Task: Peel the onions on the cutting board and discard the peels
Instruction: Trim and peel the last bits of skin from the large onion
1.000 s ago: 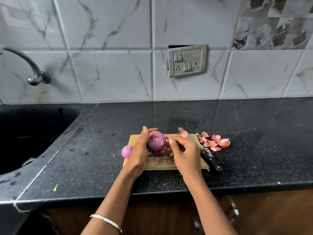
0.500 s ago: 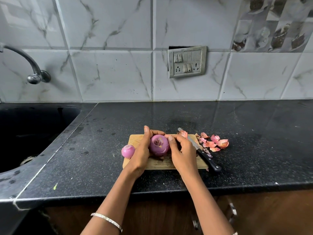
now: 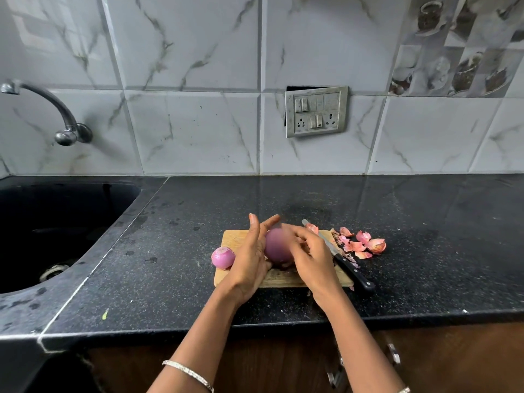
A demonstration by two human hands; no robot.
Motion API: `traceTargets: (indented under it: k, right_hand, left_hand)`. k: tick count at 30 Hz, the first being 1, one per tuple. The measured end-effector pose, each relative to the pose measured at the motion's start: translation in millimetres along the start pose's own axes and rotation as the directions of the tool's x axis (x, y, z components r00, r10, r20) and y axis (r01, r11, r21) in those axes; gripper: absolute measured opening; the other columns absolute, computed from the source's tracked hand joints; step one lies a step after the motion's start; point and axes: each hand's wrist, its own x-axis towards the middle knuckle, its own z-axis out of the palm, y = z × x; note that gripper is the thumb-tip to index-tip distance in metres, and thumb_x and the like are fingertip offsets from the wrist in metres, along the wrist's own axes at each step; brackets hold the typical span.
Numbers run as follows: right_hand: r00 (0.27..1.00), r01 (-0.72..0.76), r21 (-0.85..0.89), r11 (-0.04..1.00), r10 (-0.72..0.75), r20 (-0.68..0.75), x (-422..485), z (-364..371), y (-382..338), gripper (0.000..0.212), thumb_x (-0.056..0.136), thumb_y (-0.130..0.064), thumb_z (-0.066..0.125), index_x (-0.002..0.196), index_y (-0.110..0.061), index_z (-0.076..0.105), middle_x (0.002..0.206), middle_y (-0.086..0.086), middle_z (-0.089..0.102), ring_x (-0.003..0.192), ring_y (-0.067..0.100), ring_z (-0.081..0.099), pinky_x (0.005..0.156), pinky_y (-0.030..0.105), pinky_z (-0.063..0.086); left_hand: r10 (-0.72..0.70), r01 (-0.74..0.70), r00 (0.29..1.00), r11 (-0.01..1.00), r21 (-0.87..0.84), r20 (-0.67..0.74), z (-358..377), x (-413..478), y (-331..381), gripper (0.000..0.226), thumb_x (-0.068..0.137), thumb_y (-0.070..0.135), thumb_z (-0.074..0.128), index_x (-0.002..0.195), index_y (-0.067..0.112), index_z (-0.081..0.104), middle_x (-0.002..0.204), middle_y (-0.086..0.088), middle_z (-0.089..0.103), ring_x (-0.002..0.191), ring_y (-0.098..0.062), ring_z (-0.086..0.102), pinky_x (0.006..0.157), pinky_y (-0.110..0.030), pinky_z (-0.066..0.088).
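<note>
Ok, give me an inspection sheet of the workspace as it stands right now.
Surface: black counter, speckled, some small spots.
Job's things: large onion over cutting board, blurred; small onion at the board's left edge; peels heaped on the counter, right of the board.
Clutter: knife lying along the board's right edge.
Grippers: left hand against the large onion, fingers straight; right hand curled at it, grip blurred.
Cables: nothing seen.
Surroundings: sink, tap, switch panel.

Home kitchen: sink (image 3: 71,211), tap (image 3: 56,112), tiled backsplash (image 3: 192,131).
</note>
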Motion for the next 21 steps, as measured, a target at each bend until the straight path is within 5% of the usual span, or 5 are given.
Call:
traceTargets:
  k: [3,8,11,14,21]
  right_hand:
    - [0.986,-0.019,0.067,0.998,0.008,0.165,4.6,-1.0,2.9,0.072,0.063,-0.052,0.090,0.129,-0.032,0.067,0.118,-0.012,0.072,0.109,0.005,0.067,0.093,0.029,0.056]
    - [0.991,0.040,-0.039,0.998,-0.035,0.129,19.3,8.0,-11.2,0.067,0.061,-0.029,0.097,0.122,-0.027,0.070,0.107,-0.014,0.074,0.096,0.001,0.069,0.083,0.023,0.056]
    - [0.994,0.009,-0.133,0.991,0.005,0.109,24.7,16.6,-22.4,0.064,0.060,-0.028,0.098,0.117,-0.026,0.069,0.104,-0.015,0.071,0.090,-0.005,0.065,0.075,0.009,0.049]
    - [0.988,-0.026,-0.236,0.971,0.060,0.140,28.4,28.0,-24.3,0.066,0.058,-0.035,0.098,0.114,-0.026,0.065,0.106,-0.010,0.070,0.094,0.005,0.067,0.084,0.024,0.056]
    - [0.974,-0.121,-0.295,0.948,0.170,0.148,32.5,58.5,-26.4,0.063,0.060,-0.043,0.095,0.111,-0.023,0.066,0.105,-0.007,0.071,0.096,0.012,0.067,0.079,0.029,0.055]
  left_hand:
    - [-0.013,0.013,1.000,1.000,0.012,0.003,-5.7,-0.3,7.8,0.083,0.086,0.074,0.026,0.150,0.022,0.039,0.131,-0.001,0.066,0.107,-0.017,0.073,0.091,-0.032,0.055]
    - [0.145,-0.092,0.978,0.942,0.322,-0.146,-26.5,-12.8,30.3,0.054,0.100,0.056,0.037,0.143,0.026,0.048,0.147,-0.005,0.053,0.122,-0.018,0.063,0.093,-0.036,0.057]
    - [0.419,-0.263,0.837,0.871,0.414,-0.352,-49.6,-24.3,42.2,0.021,0.107,0.018,0.050,0.118,0.014,0.067,0.113,-0.014,0.071,0.094,-0.025,0.074,0.077,-0.037,0.062]
    - [0.527,-0.182,0.741,0.755,0.630,-0.417,-66.4,-35.0,46.8,0.021,0.099,0.004,0.056,0.102,0.018,0.071,0.095,-0.003,0.075,0.081,-0.014,0.070,0.077,-0.033,0.058]
    - [0.380,0.041,0.883,0.518,0.854,-0.274,-80.8,-40.3,28.2,0.042,0.084,0.018,0.078,0.121,0.024,0.061,0.121,0.005,0.058,0.107,-0.016,0.058,0.090,-0.032,0.046]
